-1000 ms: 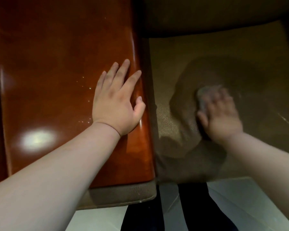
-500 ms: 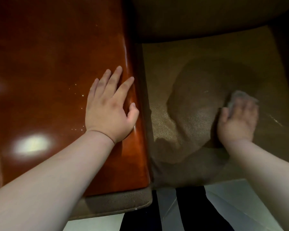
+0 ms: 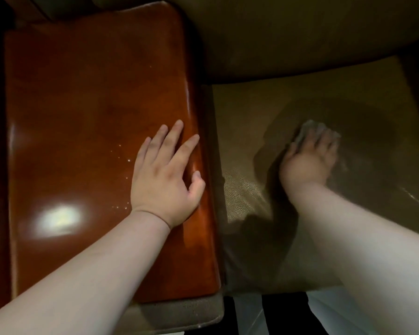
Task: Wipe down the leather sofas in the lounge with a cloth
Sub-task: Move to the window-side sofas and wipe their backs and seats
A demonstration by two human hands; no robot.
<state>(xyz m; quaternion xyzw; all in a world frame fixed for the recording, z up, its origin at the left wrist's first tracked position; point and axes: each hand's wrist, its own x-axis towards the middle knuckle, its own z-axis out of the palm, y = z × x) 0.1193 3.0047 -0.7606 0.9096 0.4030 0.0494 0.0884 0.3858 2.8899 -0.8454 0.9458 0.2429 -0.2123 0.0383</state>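
The olive-brown leather sofa seat [image 3: 363, 97] fills the right half of the view, with a darker damp patch around its middle. My right hand [image 3: 310, 158] presses a small grey cloth [image 3: 307, 128] flat onto that patch; only the cloth's far edge shows beyond my fingertips, and the hand is blurred. My left hand [image 3: 166, 176] lies flat, fingers spread, on the glossy reddish-brown wooden armrest top [image 3: 82, 117] to the left of the seat, near its right edge.
The sofa's backrest [image 3: 300, 32] rises behind the seat. A few water droplets [image 3: 126, 160] dot the armrest by my left hand. Pale floor tiles [image 3: 247, 315] and a dark trouser leg [image 3: 286, 313] show below the seat's front edge.
My right hand has swept the cloth from the seat's right side back toward the left and farther up the seat. My left hand stays planted on the armrest. The view has shifted slightly.
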